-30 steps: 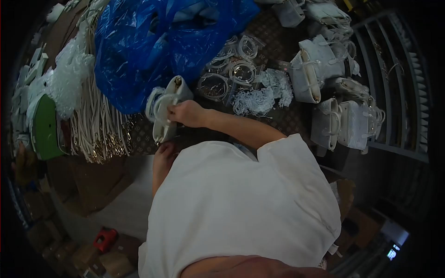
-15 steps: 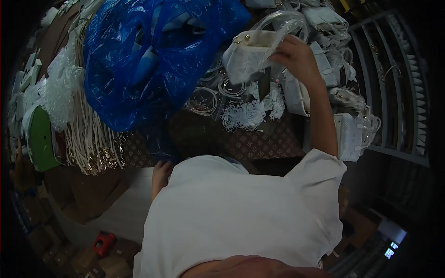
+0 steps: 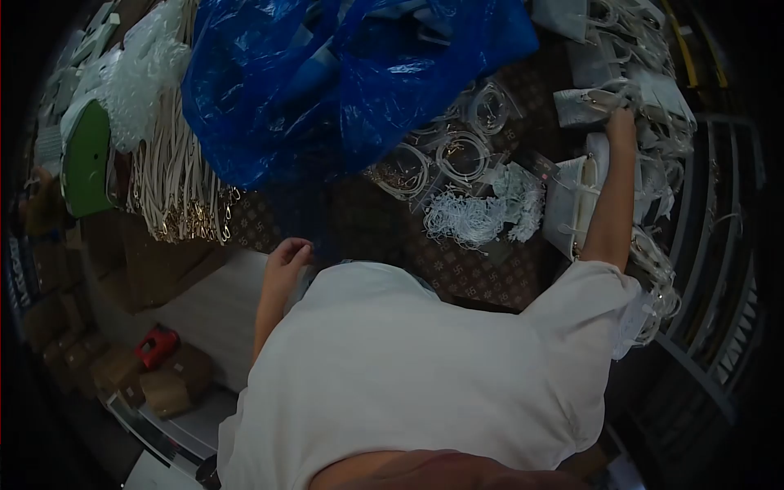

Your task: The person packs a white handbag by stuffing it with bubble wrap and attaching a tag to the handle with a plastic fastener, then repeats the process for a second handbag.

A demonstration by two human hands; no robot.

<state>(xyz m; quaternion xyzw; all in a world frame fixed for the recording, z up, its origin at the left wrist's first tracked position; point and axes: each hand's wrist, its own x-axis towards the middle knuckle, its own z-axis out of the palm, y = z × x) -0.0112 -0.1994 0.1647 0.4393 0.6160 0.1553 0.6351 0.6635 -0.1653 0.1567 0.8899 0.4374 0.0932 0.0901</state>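
Note:
My right hand (image 3: 622, 106) reaches to the right side of the table and is closed at the top of a small white handbag (image 3: 578, 108). The bag lies among other wrapped white handbags (image 3: 657, 90), and its far end is hidden by my hand and the clear wrapping. Another white handbag (image 3: 563, 208) stands just below, beside my forearm. Near the table's front edge, my left hand (image 3: 286, 255) hovers with its fingers curled in and nothing visible in them.
A large blue plastic bag (image 3: 278, 106) covers the table's middle. White straps with gold clasps (image 3: 175, 188) hang at left beside a green panel (image 3: 87, 159). Coiled cords in clear bags (image 3: 463, 159) and a heap of white strings (image 3: 465, 216) lie centrally. Metal racking (image 3: 710, 245) stands at right.
My right hand has carried the white handbag rightward to the other bags. My left hand has lifted from the table edge. The view has shifted, with the table contents appearing further right.

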